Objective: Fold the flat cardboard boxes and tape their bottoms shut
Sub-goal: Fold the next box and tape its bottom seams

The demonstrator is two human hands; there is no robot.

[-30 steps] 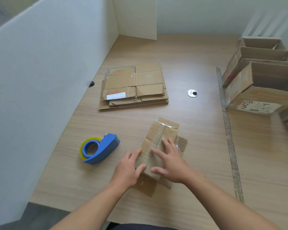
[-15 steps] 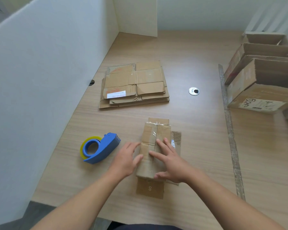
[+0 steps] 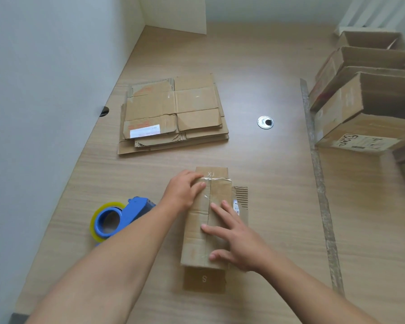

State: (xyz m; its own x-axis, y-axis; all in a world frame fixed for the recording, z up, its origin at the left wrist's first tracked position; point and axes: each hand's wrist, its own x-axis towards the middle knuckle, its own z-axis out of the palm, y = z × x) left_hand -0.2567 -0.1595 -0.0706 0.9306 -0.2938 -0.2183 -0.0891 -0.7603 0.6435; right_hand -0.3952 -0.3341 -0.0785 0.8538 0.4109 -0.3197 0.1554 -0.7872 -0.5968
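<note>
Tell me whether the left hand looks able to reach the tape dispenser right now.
Probably yes: the tape dispenser lies on the table close beside the left hand, nothing between them.

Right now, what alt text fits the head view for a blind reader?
A left hand and a right hand press on a folded cardboard box on a table, the left at its taped far end. A blue tape dispenser lies left of it; flat boxes are stacked beyond, open boxes stand at right.

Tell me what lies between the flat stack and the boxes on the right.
Head view: a round grommet on the table between the stack and the boxes, plus a grey strip beside the boxes.
</note>
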